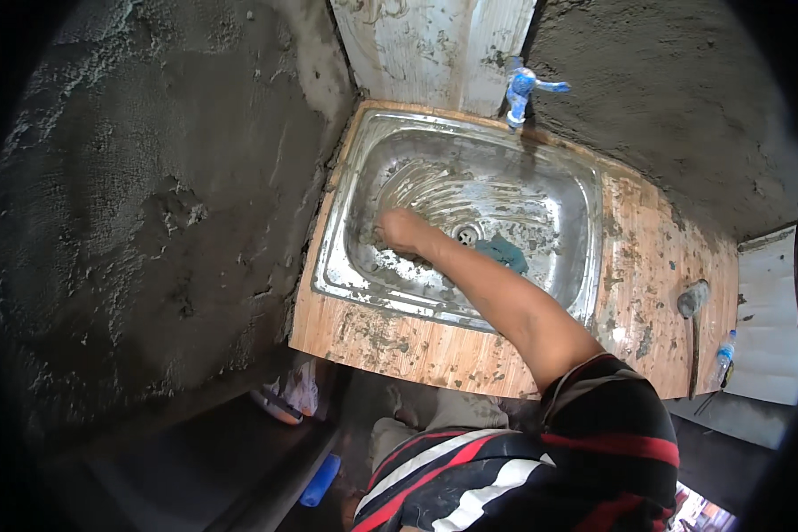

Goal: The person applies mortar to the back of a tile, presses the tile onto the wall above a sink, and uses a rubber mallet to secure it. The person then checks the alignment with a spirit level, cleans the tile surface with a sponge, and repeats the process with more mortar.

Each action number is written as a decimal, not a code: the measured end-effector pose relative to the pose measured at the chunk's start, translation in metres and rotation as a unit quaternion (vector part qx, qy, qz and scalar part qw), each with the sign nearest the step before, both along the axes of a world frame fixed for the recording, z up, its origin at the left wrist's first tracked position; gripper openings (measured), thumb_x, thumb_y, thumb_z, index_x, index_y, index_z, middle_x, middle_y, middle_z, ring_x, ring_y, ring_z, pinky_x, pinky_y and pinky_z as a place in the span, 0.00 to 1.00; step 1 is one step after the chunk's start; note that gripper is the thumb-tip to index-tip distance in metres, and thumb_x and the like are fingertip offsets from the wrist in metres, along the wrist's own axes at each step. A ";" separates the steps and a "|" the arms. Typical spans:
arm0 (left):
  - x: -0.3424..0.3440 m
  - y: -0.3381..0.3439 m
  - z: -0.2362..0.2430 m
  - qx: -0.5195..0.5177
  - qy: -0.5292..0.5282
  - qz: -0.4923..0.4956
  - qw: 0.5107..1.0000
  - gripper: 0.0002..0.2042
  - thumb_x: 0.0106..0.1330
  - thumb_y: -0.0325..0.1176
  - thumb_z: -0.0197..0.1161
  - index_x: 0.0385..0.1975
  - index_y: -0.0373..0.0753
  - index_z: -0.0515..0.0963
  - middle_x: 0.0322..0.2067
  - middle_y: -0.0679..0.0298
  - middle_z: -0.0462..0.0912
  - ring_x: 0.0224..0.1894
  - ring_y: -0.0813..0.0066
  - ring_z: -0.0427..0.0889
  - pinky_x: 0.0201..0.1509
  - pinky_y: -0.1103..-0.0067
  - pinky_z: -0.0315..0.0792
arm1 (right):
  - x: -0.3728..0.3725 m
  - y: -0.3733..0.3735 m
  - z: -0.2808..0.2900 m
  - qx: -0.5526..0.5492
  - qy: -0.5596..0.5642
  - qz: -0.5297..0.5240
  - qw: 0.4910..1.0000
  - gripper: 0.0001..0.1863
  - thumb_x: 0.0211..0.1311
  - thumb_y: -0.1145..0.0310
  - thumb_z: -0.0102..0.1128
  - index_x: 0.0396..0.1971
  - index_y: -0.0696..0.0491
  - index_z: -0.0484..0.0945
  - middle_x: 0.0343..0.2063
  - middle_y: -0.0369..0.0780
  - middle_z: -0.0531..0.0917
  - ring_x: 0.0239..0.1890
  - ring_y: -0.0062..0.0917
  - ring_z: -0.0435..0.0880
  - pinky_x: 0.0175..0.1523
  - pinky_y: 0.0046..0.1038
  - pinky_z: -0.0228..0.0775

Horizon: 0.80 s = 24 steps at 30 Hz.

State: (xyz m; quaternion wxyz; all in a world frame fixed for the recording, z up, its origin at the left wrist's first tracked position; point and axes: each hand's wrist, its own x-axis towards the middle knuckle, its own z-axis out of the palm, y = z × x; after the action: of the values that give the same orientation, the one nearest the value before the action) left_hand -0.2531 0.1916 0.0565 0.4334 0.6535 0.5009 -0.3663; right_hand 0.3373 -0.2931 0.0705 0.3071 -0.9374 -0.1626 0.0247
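Observation:
My right hand reaches into the left part of a steel sink, its fingers curled down against the mud-streaked basin. What it holds, if anything, is hidden. Right of the hand, beside the drain, lies a crumpled teal cloth. The sink sits in a wood-patterned counter spattered with grey mortar. A blue tap stands at the back edge. I cannot make out my left hand; only a bit of skin shows at the bottom edge.
Rough plastered walls flank the counter, with a pale panel behind it. On the counter's right lie a mortar-coated long-handled tool and a plastic bottle. A blue object and a plastic bag are low at left.

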 end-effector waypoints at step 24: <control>0.031 0.052 -0.047 -0.033 -0.027 -0.004 0.999 0.21 0.64 0.29 0.62 0.59 0.41 0.73 0.38 0.61 0.79 0.41 0.65 0.81 0.40 0.68 0.78 | -0.180 -0.198 0.039 -0.151 0.046 -0.179 0.971 0.16 0.60 0.66 0.55 0.46 0.50 0.84 0.37 0.56 0.82 0.41 0.56 0.82 0.51 0.48 0.76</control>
State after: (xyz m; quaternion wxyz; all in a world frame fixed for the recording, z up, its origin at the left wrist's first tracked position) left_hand -0.2225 0.2437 0.0092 0.4665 0.6503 0.4740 -0.3670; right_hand 0.1574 -0.4908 0.1094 0.1686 -0.9846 0.0273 0.0368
